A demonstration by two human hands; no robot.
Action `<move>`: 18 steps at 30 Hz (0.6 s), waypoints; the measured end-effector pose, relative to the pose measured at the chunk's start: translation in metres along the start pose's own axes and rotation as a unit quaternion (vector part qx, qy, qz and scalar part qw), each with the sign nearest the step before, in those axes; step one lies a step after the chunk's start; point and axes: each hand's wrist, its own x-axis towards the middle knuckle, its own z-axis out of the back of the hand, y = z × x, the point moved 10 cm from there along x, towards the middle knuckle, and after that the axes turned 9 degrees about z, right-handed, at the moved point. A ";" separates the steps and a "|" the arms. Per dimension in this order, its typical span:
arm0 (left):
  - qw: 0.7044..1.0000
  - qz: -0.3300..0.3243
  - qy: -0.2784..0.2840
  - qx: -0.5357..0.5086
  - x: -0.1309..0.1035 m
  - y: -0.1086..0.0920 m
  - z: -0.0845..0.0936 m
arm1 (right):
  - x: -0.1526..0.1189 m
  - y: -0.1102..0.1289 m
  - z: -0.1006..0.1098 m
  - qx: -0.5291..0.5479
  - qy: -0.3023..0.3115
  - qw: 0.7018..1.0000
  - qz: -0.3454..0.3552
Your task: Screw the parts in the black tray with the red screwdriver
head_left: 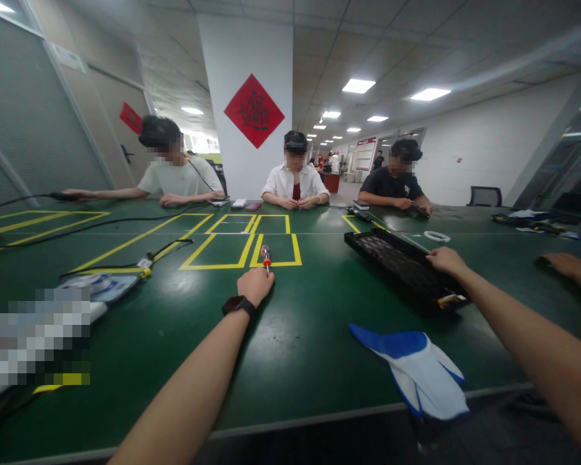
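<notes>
Presently, with clock positions taken from the wearer and twelve straight ahead, work is judged to be between steps: a screwdriver [265,256] is in hand close to twelve o'clock, but it is well apart from the black tray [385,270] at one o'clock, and no fastener is seen being turned. The tray appears open-topped, with dark contents exposed; their detail is too blurred to establish what is finished or outstanding. A blue-and-white glove [428,374] lies off the hand at two o'clock on the green table [305,349]. Left hand [254,286]: fingers curled inward, apparently pinching the shaft end, handle pointing away over the yellow tape [275,264]; fingertips hidden, so the exact grip is unverified. Right hand [446,263]: fingers bent and drawn together on the tray's right-hand edge, apparently gripping it; thumb placement cannot be told. Whether the tray's near end is raised cannot be confirmed.
</notes>
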 end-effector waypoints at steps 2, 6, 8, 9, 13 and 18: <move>1.000 -0.006 -0.007 -0.001 0.000 -0.003 -0.001 | -0.002 -0.041 0.004 -0.005 -0.002 1.000 -0.027; 1.000 -0.006 -0.008 0.000 0.001 -0.004 -0.001 | 0.001 -0.105 0.001 -0.016 0.000 0.997 -0.076; 1.000 -0.003 -0.001 -0.002 0.001 -0.004 -0.002 | 0.004 -0.127 -0.006 -0.019 0.008 0.996 -0.088; 1.000 -0.002 0.003 -0.003 0.001 -0.003 -0.002 | 0.006 -0.134 -0.010 -0.020 0.013 0.996 -0.091; 1.000 0.004 0.009 0.000 0.002 -0.002 -0.004 | 0.011 -0.152 -0.026 -0.027 0.024 0.996 -0.084; 1.000 -0.005 0.001 0.013 0.003 -0.004 -0.006 | 0.011 -0.143 -0.029 -0.048 0.011 0.999 -0.020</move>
